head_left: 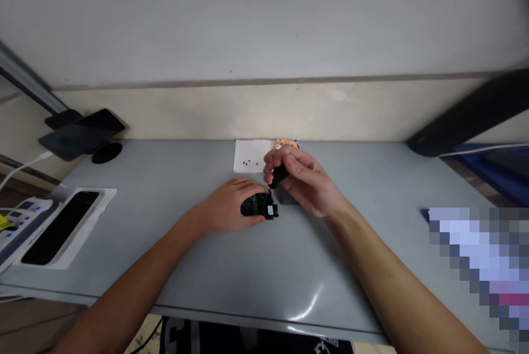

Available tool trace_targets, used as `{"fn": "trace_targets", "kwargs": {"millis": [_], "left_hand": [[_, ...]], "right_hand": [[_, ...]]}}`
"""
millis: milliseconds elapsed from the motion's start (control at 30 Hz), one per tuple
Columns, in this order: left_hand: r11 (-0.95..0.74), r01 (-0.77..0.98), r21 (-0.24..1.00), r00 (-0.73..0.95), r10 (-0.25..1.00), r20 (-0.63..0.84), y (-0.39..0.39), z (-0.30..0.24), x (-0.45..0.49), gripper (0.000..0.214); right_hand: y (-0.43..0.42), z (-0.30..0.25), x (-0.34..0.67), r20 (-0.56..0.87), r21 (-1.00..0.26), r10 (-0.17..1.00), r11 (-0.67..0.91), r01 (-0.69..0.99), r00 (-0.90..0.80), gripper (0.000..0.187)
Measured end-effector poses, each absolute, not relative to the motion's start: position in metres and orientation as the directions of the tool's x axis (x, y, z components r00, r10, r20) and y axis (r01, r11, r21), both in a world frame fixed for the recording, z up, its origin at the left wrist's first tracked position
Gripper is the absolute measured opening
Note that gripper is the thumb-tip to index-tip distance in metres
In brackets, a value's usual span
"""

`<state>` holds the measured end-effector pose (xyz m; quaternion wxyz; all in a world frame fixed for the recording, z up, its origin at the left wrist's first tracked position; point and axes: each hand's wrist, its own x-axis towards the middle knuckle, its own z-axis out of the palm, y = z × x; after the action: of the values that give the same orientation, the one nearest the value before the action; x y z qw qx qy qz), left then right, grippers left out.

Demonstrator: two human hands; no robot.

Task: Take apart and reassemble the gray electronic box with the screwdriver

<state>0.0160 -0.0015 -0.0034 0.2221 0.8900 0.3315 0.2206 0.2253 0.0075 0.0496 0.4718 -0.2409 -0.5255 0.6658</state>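
A small black device with a green circuit board rests on the grey desk, its inside exposed and a white label on one part. My left hand is closed around it from the left, thumb along the near side and fingers along the far side. In my right hand is a screwdriver with a black handle, pinched between thumb and fingers. Its shaft points down to the device's right part; whether the tip touches a screw is too small to tell. A dark grey block lies partly hidden under my right hand.
White paper behind my hands bears several tiny dark screws, beside an orange patterned item. At left are a phone, a power strip and a tablet on a stand. A black cylinder leans at right.
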Motion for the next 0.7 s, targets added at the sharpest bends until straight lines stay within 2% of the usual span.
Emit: {"fn": "trace_targets", "kwargs": {"millis": [133, 267, 367, 533, 700], "left_hand": [[-0.69, 0.485, 0.537, 0.698, 0.676, 0.238, -0.0023, -0.001, 0.0166, 0.05], [-0.68, 0.499, 0.538, 0.693, 0.685, 0.225, -0.0036, 0.0001, 0.0165, 0.052], [-0.661, 0.521, 0.54, 0.67, 0.709, 0.22, -0.0046, -0.0019, 0.0162, 0.053], [-0.655, 0.493, 0.572, 0.664, 0.708, 0.239, -0.0042, -0.0047, 0.0168, 0.051], [-0.605, 0.498, 0.622, 0.636, 0.742, 0.213, -0.0039, -0.0024, 0.0179, 0.053]], "right_hand": [[0.0089, 0.0464, 0.2277, 0.164, -0.902, 0.89, -0.039, -0.43, -0.425, 0.035], [0.0132, 0.0456, 0.2262, 0.151, -0.913, 0.923, -0.007, -0.407, -0.355, 0.035], [0.015, 0.0479, 0.2276, 0.122, -0.917, 0.92, -0.039, -0.396, -0.372, 0.041], [0.0131, 0.0484, 0.2331, 0.165, -0.909, 0.9, -0.02, -0.417, -0.403, 0.026], [0.0101, 0.0458, 0.2295, 0.161, -0.879, 0.896, -0.06, -0.473, -0.413, 0.036]]}}
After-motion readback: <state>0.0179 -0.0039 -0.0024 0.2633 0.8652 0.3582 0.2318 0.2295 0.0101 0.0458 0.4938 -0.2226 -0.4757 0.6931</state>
